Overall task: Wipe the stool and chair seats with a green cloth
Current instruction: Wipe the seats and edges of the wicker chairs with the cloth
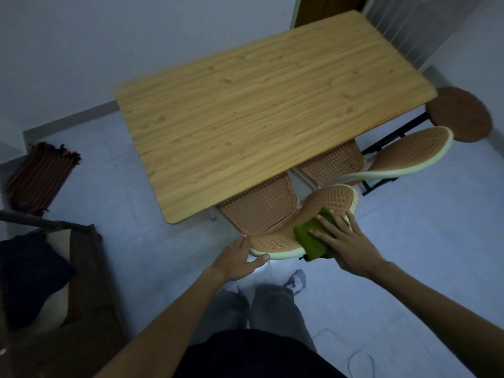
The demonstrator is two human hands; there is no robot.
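The near chair (275,241) has a woven orange seat and backrest with a pale rim, its seat tucked under the table. My right hand (347,241) presses a folded green cloth (313,237) flat on the chair's curved backrest top, fingers spread over it. My left hand (238,259) grips the pale rim of the same backrest at its left end. A second, similar chair (409,154) stands further right. A round brown stool (461,113) sits at the table's far right corner.
A wooden table (259,110) fills the middle. A striped folded cloth (41,175) lies on the floor at left. A dark seat with bags (49,282) stands at the lower left. My legs and a foot (296,279) are below.
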